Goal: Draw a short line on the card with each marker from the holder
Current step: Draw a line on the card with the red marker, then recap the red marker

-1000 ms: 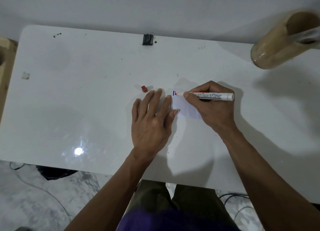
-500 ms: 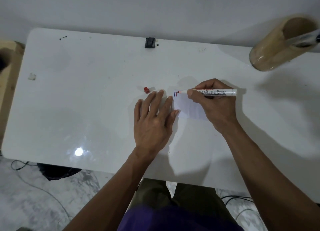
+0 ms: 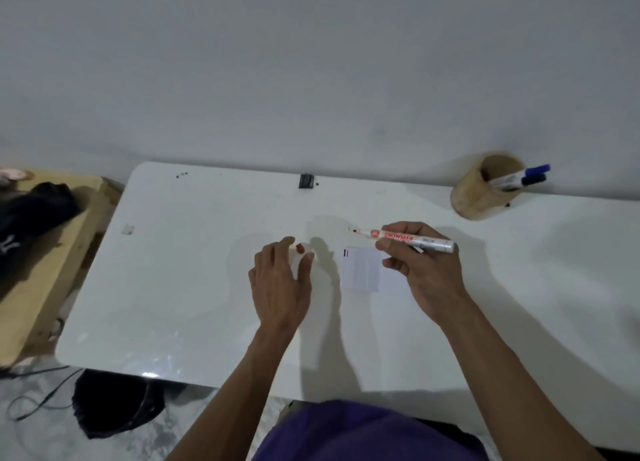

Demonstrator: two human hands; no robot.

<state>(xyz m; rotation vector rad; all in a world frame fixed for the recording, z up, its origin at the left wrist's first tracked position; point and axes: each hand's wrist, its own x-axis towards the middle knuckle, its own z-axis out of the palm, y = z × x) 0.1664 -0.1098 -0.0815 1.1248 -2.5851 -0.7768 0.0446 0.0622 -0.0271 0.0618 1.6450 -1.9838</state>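
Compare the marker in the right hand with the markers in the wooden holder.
The red marker lies nearly level in the right hand, uncapped, tip bare; the markers in the holder lean in the wooden holder, capped. Its lettering is red; their caps are blue and dark. All have pale barrels.

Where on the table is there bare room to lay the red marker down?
Bare table runs left of the left hand, and right of the right hand, in front of the holder. Crowded: the middle, with the red cap, card and red marker.
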